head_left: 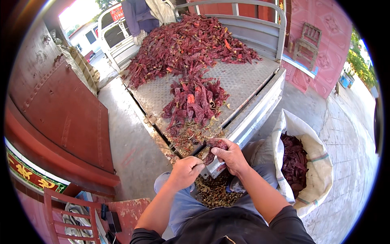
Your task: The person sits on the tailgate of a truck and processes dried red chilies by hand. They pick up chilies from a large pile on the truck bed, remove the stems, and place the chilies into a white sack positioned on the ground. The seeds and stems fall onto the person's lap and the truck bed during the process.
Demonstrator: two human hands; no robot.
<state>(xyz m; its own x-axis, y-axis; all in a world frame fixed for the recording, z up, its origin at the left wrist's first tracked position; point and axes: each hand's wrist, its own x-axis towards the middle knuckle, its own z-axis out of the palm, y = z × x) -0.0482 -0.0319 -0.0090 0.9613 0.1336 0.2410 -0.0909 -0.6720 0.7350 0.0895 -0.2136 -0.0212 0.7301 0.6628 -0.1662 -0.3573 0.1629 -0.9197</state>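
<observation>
My right hand (pixel 232 157) is closed around dried red chili peppers (pixel 218 144) at the near corner of the cart bed (pixel 248 81). Close beside it on the left is my left hand (pixel 186 173), its fingers pinched together; whatever they hold is too small to make out. Just beyond my hands lies a small heap of dried chilies (pixel 197 101), with loose stems and bits (pixel 189 140) scattered at its near side. Farther back, a much larger chili pile (pixel 183 46) covers the far left part of the bed.
To my right stands an open white woven sack (pixel 319 185) partly filled with dark chilies (pixel 294 162). Stem scraps (pixel 215 196) lie on the ground between my legs. At left are a dark red door (pixel 65 105) and a red chair (pixel 73 219). A metal rail (pixel 282 32) edges the bed.
</observation>
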